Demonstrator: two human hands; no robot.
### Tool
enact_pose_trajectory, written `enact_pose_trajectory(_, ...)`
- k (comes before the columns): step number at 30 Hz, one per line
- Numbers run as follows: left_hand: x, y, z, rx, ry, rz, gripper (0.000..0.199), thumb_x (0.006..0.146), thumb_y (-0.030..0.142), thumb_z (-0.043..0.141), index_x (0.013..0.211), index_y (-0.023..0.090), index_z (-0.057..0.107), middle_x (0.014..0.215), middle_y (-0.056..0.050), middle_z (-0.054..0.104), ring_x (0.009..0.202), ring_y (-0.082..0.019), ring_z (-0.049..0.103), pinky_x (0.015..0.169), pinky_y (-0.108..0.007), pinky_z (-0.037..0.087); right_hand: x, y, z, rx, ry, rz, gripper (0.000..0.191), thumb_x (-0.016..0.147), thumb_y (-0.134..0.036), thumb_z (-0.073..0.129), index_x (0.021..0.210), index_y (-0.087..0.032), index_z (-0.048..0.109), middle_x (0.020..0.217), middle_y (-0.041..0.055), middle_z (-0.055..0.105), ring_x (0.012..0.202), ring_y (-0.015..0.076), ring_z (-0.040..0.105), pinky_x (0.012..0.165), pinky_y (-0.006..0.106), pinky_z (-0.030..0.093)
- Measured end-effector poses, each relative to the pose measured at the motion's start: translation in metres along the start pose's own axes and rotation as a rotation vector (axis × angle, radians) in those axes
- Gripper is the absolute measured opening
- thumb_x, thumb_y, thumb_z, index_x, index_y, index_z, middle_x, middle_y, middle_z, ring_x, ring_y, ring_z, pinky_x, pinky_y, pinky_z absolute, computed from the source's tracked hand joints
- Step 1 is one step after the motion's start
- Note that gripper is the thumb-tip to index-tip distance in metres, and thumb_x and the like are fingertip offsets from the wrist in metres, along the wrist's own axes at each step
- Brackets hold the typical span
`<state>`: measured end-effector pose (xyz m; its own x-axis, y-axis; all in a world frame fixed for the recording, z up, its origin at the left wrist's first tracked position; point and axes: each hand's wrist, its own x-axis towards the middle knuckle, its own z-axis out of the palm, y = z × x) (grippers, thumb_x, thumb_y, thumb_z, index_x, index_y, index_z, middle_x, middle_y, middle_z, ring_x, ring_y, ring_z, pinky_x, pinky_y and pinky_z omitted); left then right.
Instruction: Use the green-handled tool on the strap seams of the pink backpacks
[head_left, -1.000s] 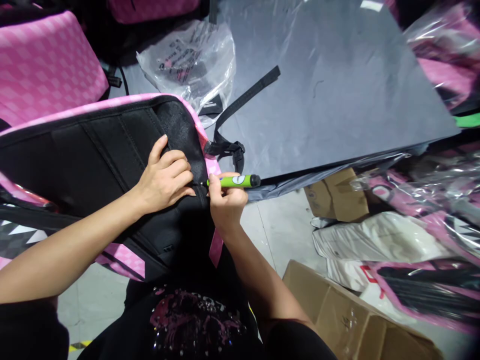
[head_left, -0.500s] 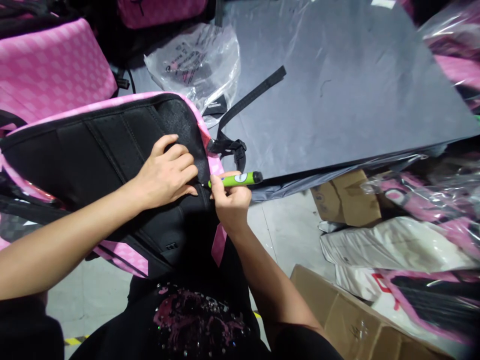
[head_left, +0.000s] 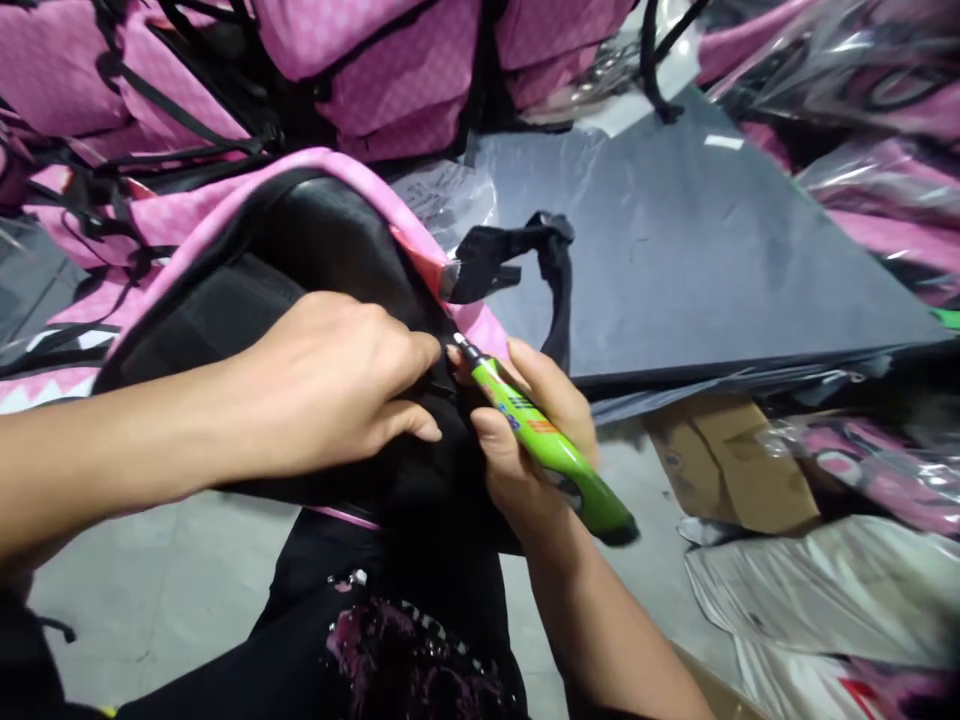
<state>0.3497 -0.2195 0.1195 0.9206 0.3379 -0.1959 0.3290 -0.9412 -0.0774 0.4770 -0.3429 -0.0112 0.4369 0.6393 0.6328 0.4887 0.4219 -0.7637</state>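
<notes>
Backpack (head_left: 315, 230) lies left on the tabletop (head_left: 712, 260); its strap buckle (head_left: 487, 265) rests on the tabletop to its right. More backpacks (head_left: 375, 60) behind. Cardboard box (head_left: 731, 465) below the tabletop's edge, right.

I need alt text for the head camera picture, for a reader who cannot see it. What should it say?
A person's right hand holds a green pen-shaped tool with its tip at the black back panel of a pink backpack, while the left hand grips that panel beside the tip. More pink backpacks are piled behind, beside a dark grey board.

Black top (head_left: 405, 640) with pink sequins
</notes>
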Motion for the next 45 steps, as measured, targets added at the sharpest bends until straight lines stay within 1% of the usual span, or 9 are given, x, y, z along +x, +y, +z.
enact_pose_trajectory(6, -0.012, -0.006, 0.058, -0.294, -0.017, -0.118, 0.036, 0.087, 0.054, 0.064, 0.096, 0.019, 0.065, 0.091, -0.003, 0.074, 0.083, -0.021, 0.07, 0.063, -0.028, 0.042, -0.003, 0.03, 0.012, -0.137, -0.195, -0.12, 0.042, 0.096, -0.022, 0.058, 0.137, -0.029, 0.054, 0.107, 0.0046, 0.075, 0.097, 0.0224, 0.072, 0.088, 0.041, 0.058)
enact_pose_trajectory(11, -0.006, -0.022, 0.11, -0.044, 0.009, -0.165, 0.022, 0.092, 0.035, 0.06, 0.099, 0.014, 0.064, 0.093, -0.009, 0.072, 0.087, -0.026, 0.069, 0.068, -0.034, 0.047, -0.013, 0.073, 0.031, -0.176, -0.261, -0.128, 0.036, 0.096, -0.016, 0.056, 0.131, -0.026, 0.059, 0.115, 0.0078, 0.073, 0.105, 0.0217, 0.068, 0.092, 0.042, 0.057)
enact_pose_trajectory(15, -0.026, -0.028, 0.101, 0.057, 0.272, -0.062, 0.017, 0.096, 0.028, 0.051, 0.096, 0.017, 0.064, 0.096, -0.007, 0.07, 0.09, -0.024, 0.064, 0.074, -0.036, 0.047, -0.007, 0.068, 0.048, -0.153, -0.34, -0.25, 0.042, 0.094, -0.017, 0.061, 0.134, -0.027, 0.056, 0.12, 0.0074, 0.071, 0.111, 0.0224, 0.064, 0.096, 0.042, 0.054)
enact_pose_trajectory(18, -0.03, -0.046, 0.091, 0.04, 0.464, -0.214, 0.027, 0.095, 0.03, 0.055, 0.118, 0.018, 0.06, 0.127, -0.011, 0.063, 0.12, -0.027, 0.053, 0.095, -0.041, 0.043, -0.001, 0.062, 0.062, -0.135, -0.387, -0.28, 0.04, 0.093, -0.017, 0.062, 0.132, -0.027, 0.057, 0.111, 0.0065, 0.073, 0.107, 0.0229, 0.065, 0.091, 0.041, 0.054)
enact_pose_trajectory(21, -0.017, -0.069, 0.098, -0.035, 0.273, -0.301, 0.071, 0.086, 0.044, 0.068, 0.144, 0.014, 0.04, 0.142, -0.016, 0.052, 0.129, -0.031, 0.047, 0.101, -0.043, 0.04, -0.004, 0.06, 0.07, -0.128, -0.407, -0.255, 0.035, 0.091, -0.016, 0.064, 0.125, -0.024, 0.059, 0.104, 0.0076, 0.072, 0.098, 0.0228, 0.065, 0.085, 0.04, 0.053)
enact_pose_trajectory(24, 0.0, -0.084, 0.112, -0.001, 0.059, -0.347, 0.078, 0.079, 0.053, 0.072, 0.142, 0.017, 0.045, 0.125, -0.013, 0.063, 0.115, -0.032, 0.056, 0.092, -0.042, 0.042, -0.018, 0.058, 0.071, -0.101, -0.432, -0.258, 0.028, 0.089, -0.014, 0.064, 0.116, -0.022, 0.061, 0.094, 0.0072, 0.07, 0.09, 0.0225, 0.065, 0.079, 0.038, 0.053)
enact_pose_trajectory(33, -0.003, -0.073, 0.128, 0.054, 0.125, -0.217, 0.128, 0.069, 0.067, 0.074, 0.158, 0.013, 0.0, 0.161, -0.022, 0.024, 0.147, -0.039, 0.022, 0.117, -0.059, 0.017, -0.03, 0.066, 0.065, 0.022, -0.444, -0.031, 0.033, 0.091, -0.027, 0.061, 0.124, -0.025, 0.058, 0.105, 0.0076, 0.072, 0.101, 0.0231, 0.065, 0.09, 0.041, 0.055)
enact_pose_trajectory(36, -0.002, -0.07, 0.132, 0.111, 0.044, -0.237, 0.13, 0.064, 0.058, 0.083, 0.159, 0.021, 0.001, 0.165, -0.021, 0.013, 0.15, -0.041, 0.012, 0.115, -0.068, 0.007, -0.024, 0.064, 0.065, 0.057, -0.494, 0.014, 0.034, 0.094, -0.039, 0.054, 0.124, -0.023, 0.059, 0.104, 0.0088, 0.072, 0.099, 0.0253, 0.066, 0.088, 0.042, 0.054)
enact_pose_trajectory(45, -0.005, -0.07, 0.126, 0.048, 0.017, -0.233, 0.09, 0.085, 0.038, 0.067, 0.157, 0.018, 0.017, 0.154, -0.018, 0.039, 0.133, -0.034, 0.042, 0.103, -0.048, 0.038, 0.017, 0.05, 0.065, -0.118, -0.742, 0.257, 0.016, 0.09, -0.034, 0.06, 0.098, -0.021, 0.066, 0.088, 0.0036, 0.074, 0.077, 0.0195, 0.07, 0.073, 0.032, 0.055)
